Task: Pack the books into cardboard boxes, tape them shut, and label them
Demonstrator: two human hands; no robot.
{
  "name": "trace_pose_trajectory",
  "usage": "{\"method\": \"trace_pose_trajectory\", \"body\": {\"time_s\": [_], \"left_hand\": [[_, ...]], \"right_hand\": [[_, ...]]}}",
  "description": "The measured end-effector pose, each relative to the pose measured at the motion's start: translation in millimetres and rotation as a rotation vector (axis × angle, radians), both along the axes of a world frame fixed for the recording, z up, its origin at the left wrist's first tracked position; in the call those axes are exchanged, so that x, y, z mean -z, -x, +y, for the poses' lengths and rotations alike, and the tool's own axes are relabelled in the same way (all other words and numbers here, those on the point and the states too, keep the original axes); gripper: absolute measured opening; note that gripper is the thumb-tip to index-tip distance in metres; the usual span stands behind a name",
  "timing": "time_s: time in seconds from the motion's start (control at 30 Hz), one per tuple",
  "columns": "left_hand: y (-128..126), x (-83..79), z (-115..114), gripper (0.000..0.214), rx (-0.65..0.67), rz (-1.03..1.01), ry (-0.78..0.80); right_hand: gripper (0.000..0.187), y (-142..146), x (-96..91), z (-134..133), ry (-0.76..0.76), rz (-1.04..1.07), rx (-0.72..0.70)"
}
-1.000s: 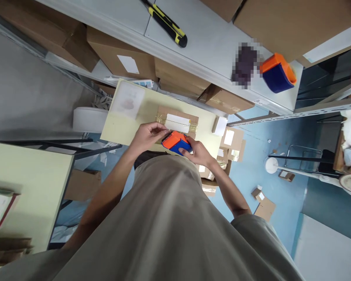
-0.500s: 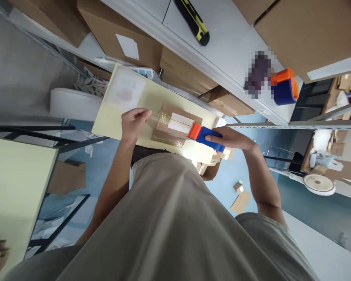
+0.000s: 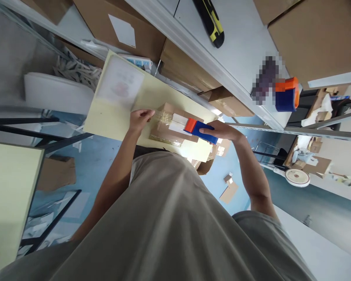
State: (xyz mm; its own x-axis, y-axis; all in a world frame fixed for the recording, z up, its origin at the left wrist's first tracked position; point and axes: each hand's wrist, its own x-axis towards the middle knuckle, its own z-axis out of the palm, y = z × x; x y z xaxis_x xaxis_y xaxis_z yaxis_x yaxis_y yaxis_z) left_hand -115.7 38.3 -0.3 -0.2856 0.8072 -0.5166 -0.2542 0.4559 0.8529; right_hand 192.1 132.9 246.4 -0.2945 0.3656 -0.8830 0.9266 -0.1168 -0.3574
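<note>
A cardboard box [image 3: 172, 138] with a white label [image 3: 178, 124] and glossy clear tape [image 3: 163, 118] lies on the pale yellow tabletop [image 3: 152, 91]. My right hand [image 3: 220, 130] is closed round a blue and orange tape dispenser [image 3: 204, 132], whose orange end is over the label on the box. Left of the box, my left hand [image 3: 140, 119] is closed in a pinch, fingertips towards the taped end. It seems to grip a thin strip of the clear tape; the strip is hard to make out.
On the grey shelf [image 3: 236, 50] lie a yellow-black utility knife [image 3: 212, 23] and another blue-orange tape dispenser [image 3: 286, 95]. Cardboard boxes [image 3: 190, 66] stand behind the table. A power strip [image 3: 139, 61] is at its far edge. Cardboard pieces [image 3: 229, 191] lie on the blue floor.
The dispenser in my right hand has moved left, further over the box's label. My left hand has come slightly nearer the box, still pinched. The view has shifted a little.
</note>
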Motion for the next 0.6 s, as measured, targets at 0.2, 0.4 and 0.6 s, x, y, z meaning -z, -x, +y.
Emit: {"method": "trace_pose_trajectory", "body": {"time_s": [0.2, 0.4, 0.6], "left_hand": [[-22.1, 19.7, -4.2, 0.047, -0.011, -0.064, 0.038], [-29.2, 27.3, -21.4, 0.059, 0.05, 0.275, -0.048], [-33.5, -17.9, -11.6, 0.075, 0.218, 0.565, -0.219]], "right_hand": [[0.068, -4.7, 14.9, -13.3, 0.035, 0.044, 0.088], [0.067, -10.5, 23.4, -34.7, 0.025, 0.069, 0.126], [0.058, -24.9, 32.8, -43.8, -0.056, 0.047, 0.048]]}}
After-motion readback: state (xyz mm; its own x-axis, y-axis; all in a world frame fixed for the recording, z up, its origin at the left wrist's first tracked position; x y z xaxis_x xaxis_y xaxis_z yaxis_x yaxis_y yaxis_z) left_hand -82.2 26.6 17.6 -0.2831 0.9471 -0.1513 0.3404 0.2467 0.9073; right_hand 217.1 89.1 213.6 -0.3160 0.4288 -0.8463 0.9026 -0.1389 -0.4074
